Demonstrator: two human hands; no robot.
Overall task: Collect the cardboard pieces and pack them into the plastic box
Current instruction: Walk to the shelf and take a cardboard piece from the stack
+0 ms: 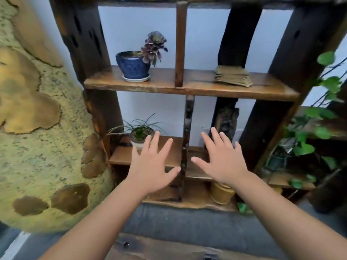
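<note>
- Both hands we see spread flat with fingers fanned, palms down: left hand (152, 166) and right hand (223, 162), empty, touching nothing.
- The cardboard pieces (232, 76) sit stacked on the upper shelf (187, 85), at 1 o'clock from the right hand.
- We cannot find the plastic box; a yellowish container (221, 193) is half hidden under the right wrist.

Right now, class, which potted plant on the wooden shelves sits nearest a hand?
The small grassy plant in the pale pot, beside the left hand; the blue-potted purple succulent stands a shelf higher.
</note>
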